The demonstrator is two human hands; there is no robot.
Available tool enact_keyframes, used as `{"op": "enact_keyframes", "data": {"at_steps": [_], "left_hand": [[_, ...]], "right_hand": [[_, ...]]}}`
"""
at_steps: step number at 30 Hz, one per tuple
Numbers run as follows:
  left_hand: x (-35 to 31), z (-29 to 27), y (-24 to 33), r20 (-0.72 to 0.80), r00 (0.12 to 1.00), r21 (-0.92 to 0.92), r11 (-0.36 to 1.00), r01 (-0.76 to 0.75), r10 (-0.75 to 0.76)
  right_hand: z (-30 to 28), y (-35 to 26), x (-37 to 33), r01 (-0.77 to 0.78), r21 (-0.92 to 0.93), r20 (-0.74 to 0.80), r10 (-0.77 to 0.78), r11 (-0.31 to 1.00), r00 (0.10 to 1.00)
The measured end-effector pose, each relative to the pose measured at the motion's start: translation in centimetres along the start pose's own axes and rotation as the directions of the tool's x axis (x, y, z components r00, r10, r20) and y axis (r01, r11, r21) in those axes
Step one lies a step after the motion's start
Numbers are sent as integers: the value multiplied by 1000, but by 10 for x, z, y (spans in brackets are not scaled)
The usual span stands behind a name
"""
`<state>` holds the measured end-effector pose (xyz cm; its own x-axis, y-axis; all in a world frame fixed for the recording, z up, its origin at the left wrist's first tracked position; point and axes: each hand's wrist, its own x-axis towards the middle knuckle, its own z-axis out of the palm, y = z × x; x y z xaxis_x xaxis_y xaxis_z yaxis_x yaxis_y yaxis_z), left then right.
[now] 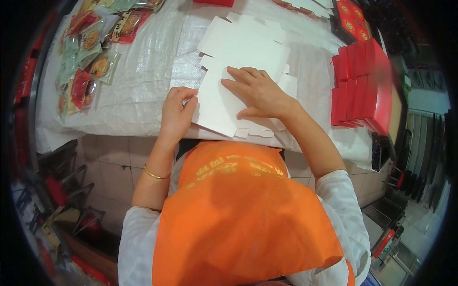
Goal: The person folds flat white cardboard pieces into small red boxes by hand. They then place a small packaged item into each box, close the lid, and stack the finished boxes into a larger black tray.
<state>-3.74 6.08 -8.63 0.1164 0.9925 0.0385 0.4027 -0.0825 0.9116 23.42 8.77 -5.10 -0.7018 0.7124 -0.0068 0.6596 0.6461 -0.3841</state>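
Note:
A flat white cardboard box blank (241, 50) with cut tabs and notches lies on the table in front of me, its plain side up. Fingers spread, my right hand (260, 95) rests on the middle of it and holds nothing. At its left edge, my left hand (179, 112) has its fingers curled, with thumb and forefinger closed on the cardboard's rim. More white cardboard (287, 85) shows from beneath along the right side, partly hidden by my right hand and forearm.
Wrapped pastries (90, 40) in clear, green and red packets are heaped at the left. Red boxes (360, 88) stand stacked at the right edge. Behind them is a dark tray (350, 21) with red patterned pieces. White woven sheeting (138, 71) covers the table.

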Motion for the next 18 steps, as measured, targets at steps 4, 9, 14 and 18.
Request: {"op": "enact_keyframes", "data": {"at_steps": [4,9,14,18], "left_hand": [[4,-5,7,56,989,-105,984,145,-140],[9,-8,26,305,885,-244,869,430,-352],[-10,-7,18,131,973,-71,977,200,-189],[-28,-14,30,254,955,163,966,-201,156]], "right_hand": [[-8,-3,0,-4,6,88,4,1000,996],[-12,-17,-3,11,-74,214,5,997,977],[-8,-9,-6,1,26,211,-7,1000,977],[-3,-6,-13,28,88,126,-39,996,991]]}}
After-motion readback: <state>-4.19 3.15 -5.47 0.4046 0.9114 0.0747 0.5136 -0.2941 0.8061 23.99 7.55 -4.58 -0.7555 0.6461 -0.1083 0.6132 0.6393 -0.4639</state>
